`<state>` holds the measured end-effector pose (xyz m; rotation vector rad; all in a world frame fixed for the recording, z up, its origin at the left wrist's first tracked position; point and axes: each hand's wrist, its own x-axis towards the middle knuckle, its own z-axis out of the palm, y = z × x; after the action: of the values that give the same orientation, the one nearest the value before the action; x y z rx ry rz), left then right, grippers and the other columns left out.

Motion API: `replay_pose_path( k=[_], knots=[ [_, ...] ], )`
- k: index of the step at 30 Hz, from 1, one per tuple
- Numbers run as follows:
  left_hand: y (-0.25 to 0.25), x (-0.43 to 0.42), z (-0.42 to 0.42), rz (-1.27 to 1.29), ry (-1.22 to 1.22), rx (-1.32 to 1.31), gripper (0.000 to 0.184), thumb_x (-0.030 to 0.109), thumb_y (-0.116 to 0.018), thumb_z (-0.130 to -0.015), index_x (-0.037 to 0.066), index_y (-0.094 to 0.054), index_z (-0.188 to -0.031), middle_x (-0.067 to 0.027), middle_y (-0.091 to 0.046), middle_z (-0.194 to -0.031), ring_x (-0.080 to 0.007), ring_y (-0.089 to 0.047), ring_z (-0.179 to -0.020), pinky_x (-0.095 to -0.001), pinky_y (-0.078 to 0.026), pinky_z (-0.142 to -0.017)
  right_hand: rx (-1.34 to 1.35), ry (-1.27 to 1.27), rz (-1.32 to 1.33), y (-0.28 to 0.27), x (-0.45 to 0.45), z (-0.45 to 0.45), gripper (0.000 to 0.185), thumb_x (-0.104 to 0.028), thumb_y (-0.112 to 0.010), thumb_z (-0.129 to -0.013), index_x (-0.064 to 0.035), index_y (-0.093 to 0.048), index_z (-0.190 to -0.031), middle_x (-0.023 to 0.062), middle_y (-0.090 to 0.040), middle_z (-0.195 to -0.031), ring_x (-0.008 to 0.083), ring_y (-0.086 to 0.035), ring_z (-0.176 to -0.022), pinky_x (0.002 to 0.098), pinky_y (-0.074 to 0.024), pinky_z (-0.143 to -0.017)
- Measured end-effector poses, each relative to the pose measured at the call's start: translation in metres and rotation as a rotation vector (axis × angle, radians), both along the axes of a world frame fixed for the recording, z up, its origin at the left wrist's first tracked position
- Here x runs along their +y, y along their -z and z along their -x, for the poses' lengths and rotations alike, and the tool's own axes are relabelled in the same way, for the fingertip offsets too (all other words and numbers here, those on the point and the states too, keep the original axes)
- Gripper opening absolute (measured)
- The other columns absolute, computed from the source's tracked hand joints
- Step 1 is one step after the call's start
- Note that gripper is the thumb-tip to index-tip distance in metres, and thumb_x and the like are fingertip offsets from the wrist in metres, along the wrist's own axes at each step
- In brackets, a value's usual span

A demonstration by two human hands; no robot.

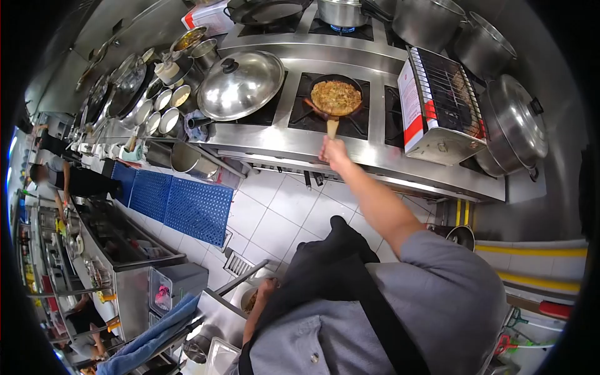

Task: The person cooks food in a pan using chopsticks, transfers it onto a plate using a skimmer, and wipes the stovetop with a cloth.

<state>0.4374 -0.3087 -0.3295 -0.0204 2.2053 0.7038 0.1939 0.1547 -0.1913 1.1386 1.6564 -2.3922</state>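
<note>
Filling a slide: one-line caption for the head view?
Right-hand grip on a pale handle at the edge of a pan of browned food on a steel stove.

The steel surface (377,112) carries a lidded pan (240,87) toward its left end, a dark skillet (337,77) on a grate (356,127) near its middle, a wire-topped box (437,147) right of that, and a large pot (512,134) at its right end; more cookware (269,12) lines its raised rear edge.
</note>
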Motion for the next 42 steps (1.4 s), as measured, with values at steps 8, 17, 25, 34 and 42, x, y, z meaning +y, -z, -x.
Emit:
replay_pose_path(
  k=[8, 17, 25, 34, 42],
  knots=[
    [0.028, 0.01, 0.023, -0.278, -0.472, -0.113, 0.032, 0.021, -0.052, -0.088, -0.005, -0.064, -0.103, -0.0108, -0.065, -0.071, -0.0198, -0.062, -0.058, -0.0302, -0.049, -0.053, 0.129, -0.087, 0.047, 0.018, 0.022, 0.003, 0.017, -0.025, -0.057, -0.096, -0.0088, -0.056, -0.091, 0.0028, -0.052, -0.068, 0.0177, -0.052, -0.053, 0.034, -0.0467, -0.049],
    [0.105, -0.032, -0.004, -0.033, -0.011, -0.127, 0.041, 0.034, -0.051, -0.083, 0.005, -0.069, -0.105, -0.0237, -0.066, -0.101, -0.042, -0.062, -0.097, -0.0471, -0.049, -0.087, -0.025, -0.149, 0.049, -0.008, 0.011, -0.01, 0.022, -0.019, -0.057, -0.09, -0.0099, -0.048, -0.073, -0.0015, -0.045, -0.059, 0.0111, -0.043, -0.049, 0.0298, -0.0384, -0.045],
    [0.113, -0.043, 0.053, 0.039, 1.065, 0.333, 0.043, 0.034, -0.055, -0.087, 0.007, -0.063, -0.119, -0.0205, -0.065, -0.113, -0.0365, -0.059, -0.109, -0.0431, -0.047, -0.097, -0.061, 0.004, -0.353, 0.01, 0.024, -0.022, 0.02, -0.018, -0.06, -0.083, -0.0081, -0.05, -0.068, -0.0033, -0.04, -0.048, 0.0101, -0.037, -0.033, 0.0284, -0.0255, -0.03],
    [-0.114, 0.022, 0.41, 0.025, -0.105, 0.82, 0.078, 0.028, -0.075, -0.074, 0.007, -0.039, -0.141, -0.0264, -0.045, -0.134, -0.0417, -0.05, -0.118, -0.0422, -0.041, -0.102, -0.021, 0.018, -0.395, -0.017, 0.047, 0.002, 0.018, -0.017, -0.061, -0.087, -0.0115, -0.048, -0.076, -0.0057, -0.038, -0.051, 0.0068, -0.035, -0.034, 0.0255, -0.0226, -0.031],
    [-0.142, 0.049, 0.631, 0.124, 0.465, 1.219, 0.09, 0.001, -0.072, -0.065, 0.012, -0.033, -0.145, -0.0149, -0.029, -0.151, -0.0311, -0.033, -0.138, -0.0367, -0.035, -0.111, -0.146, 0.165, -0.372, 0.002, -0.003, -0.003, 0.02, -0.02, -0.06, -0.089, -0.0113, -0.047, -0.076, -0.0049, -0.037, -0.051, 0.0079, -0.035, -0.037, 0.0265, -0.0268, -0.033]
  ],
)
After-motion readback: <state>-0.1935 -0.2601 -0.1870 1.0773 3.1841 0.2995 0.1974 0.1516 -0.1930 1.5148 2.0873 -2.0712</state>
